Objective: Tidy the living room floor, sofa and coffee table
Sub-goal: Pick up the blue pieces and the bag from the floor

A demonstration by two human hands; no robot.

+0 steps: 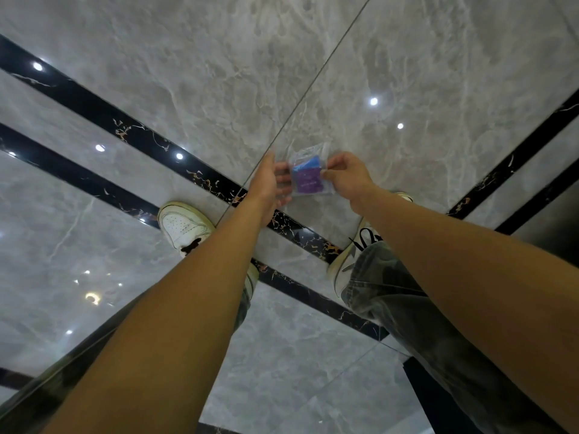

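A small clear plastic packet [307, 177] with a blue and purple card inside is held low over the glossy grey marble floor [219, 73]. My right hand [347, 177] pinches the packet's right edge between thumb and fingers. My left hand [271, 183] reaches to the packet's left side with fingers stretched out, their tips behind or against the packet. Both arms extend straight down from the camera.
My two white sneakers [185, 225] stand on the floor, the right one [354, 252] partly under a faded jeans leg. Black marble inlay strips [94, 104] cross the tiles diagonally. Ceiling lights reflect in the polished surface.
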